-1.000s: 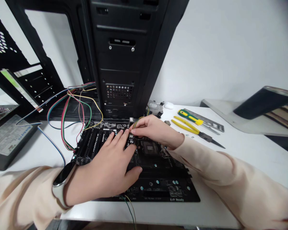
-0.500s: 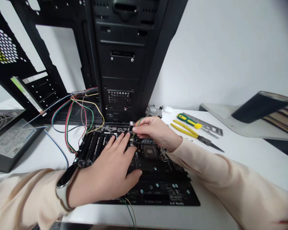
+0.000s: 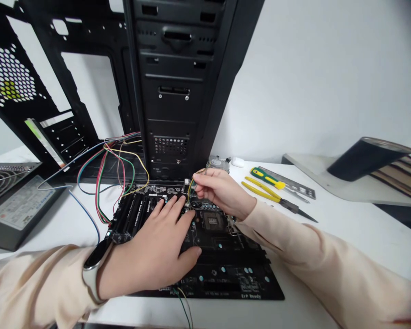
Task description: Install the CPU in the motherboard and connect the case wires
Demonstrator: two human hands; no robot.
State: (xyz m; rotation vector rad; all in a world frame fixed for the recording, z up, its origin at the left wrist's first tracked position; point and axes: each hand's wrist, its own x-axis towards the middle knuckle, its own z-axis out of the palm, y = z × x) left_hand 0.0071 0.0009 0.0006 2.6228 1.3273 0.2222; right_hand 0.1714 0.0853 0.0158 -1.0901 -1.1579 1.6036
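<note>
A black motherboard (image 3: 233, 260) lies flat on the white table in front of the computer case. My left hand (image 3: 157, 246) rests on it with fingers spread, covering the part beside the long black slots. Above the board's far edge, my right hand (image 3: 222, 189) pinches thin yellow and green wires (image 3: 191, 187) between thumb and fingertips. The lower ends of these wires reach a small pale connector on the board, close to my left fingertips. A white socket (image 3: 187, 182) shows at the far edge, just left of my right fingers. The wires' other ends are hidden behind my right hand.
The tall black computer case (image 3: 174, 119) stands behind the board, loose coloured wires (image 3: 102, 183) hanging from it. To the left is a power supply (image 3: 18, 210). Yellow-handled pliers (image 3: 277, 198), a green-yellow screwdriver (image 3: 267, 177) and a metal plate (image 3: 294, 182) lie to the right.
My right hand has risen slightly from the board with the wires, drawing them more upright and uncovering the white socket. My left hand stays put. The camera view has tilted up a little.
</note>
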